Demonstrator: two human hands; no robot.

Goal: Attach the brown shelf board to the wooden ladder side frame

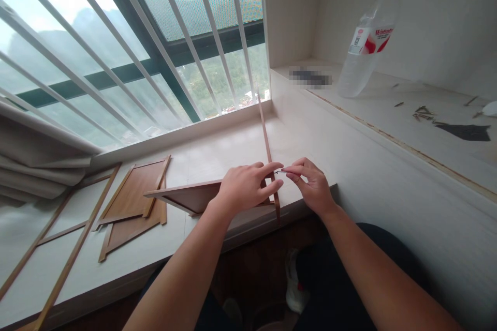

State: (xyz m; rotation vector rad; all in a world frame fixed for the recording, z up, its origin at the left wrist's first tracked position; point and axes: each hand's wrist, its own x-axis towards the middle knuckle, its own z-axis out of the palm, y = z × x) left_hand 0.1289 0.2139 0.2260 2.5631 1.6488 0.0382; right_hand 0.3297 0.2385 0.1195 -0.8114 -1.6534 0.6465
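My left hand (246, 186) grips the right end of a framed brown wooden panel (194, 197), which stands tilted on the white ledge. Its index finger and thumb reach across to a long narrow wooden strip (264, 132) that meets the panel there. Just right of this joint, my right hand (312, 186) pinches a thin metal piece (282, 171) between thumb and fingers. The piece points left at the strip; whether it is a screw or a small key is too fine to tell. My left hand partly hides the joint.
More wooden panels (134, 191) lie overlapped on the ledge, left of a long wooden frame (83, 222). On the right shelf (388, 98) stand a plastic bottle (357, 70), loose screws (423, 113) and a dark flat scrap (466, 132). White window bars (174, 15) rise behind.
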